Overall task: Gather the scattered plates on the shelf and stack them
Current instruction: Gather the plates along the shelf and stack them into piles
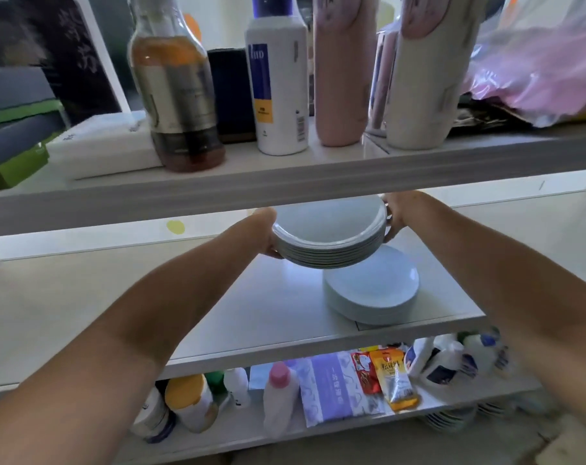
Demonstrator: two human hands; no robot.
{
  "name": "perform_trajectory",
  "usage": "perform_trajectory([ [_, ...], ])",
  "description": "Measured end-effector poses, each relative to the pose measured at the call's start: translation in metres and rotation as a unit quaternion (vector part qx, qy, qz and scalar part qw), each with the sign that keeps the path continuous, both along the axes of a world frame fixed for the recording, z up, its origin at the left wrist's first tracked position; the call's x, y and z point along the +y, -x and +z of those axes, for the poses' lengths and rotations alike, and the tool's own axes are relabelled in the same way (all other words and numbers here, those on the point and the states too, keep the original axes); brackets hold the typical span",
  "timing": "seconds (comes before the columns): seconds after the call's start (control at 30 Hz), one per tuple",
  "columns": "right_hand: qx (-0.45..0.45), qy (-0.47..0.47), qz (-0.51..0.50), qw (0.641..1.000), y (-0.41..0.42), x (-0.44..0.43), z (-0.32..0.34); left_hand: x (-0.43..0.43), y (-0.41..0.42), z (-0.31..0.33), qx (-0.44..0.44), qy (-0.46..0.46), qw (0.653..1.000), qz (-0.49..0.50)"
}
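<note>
A stack of white plates [328, 238] is held in the air between both hands, just under the front edge of the upper shelf [285, 182]. The left hand [268, 234] is curled around the stack's left rim, with the thumb on top and the fingers beneath it. The right hand [394, 218] is clasped on the right rim in the same way, though its fingers are partly hidden behind the plates. Below and slightly right of the held stack, a second stack of pale blue plates [374, 286] is seen resting on the middle shelf [268, 317], near its front right corner. The two stacks are apart, the held one raised clear of the shelf.
</note>
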State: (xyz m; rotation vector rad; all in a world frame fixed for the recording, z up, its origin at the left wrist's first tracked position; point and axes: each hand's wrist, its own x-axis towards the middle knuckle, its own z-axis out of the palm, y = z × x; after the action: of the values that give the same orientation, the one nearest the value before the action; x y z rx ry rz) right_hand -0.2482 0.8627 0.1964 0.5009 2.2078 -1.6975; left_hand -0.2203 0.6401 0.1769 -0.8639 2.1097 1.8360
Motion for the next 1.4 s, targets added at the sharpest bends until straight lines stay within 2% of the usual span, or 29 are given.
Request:
perform_trajectory([
  [0.33, -0.040, 0.002, -0.102, 0.994, -0.006, 0.190, -0.012, 0.186, 0.001, -0.005, -0.010, -0.069, 0.989, -0.130],
  [0.6, -0.066, 0.039, -0.160, 0.984, -0.008, 0.286, -0.052, 0.282, 0.010, -0.032, -0.050, -0.034, 0.982, -0.177],
  [0.93, -0.078, 0.120, -0.170, 0.975, 0.003, 0.315, -0.092, 0.323, 0.025, -0.078, -0.112, -0.036, 0.983, -0.139],
  [1.4, -0.080, 0.177, -0.150, 0.969, 0.033, 0.306, -0.121, 0.325, 0.048, -0.101, -0.128, -0.016, 0.990, -0.064],
])
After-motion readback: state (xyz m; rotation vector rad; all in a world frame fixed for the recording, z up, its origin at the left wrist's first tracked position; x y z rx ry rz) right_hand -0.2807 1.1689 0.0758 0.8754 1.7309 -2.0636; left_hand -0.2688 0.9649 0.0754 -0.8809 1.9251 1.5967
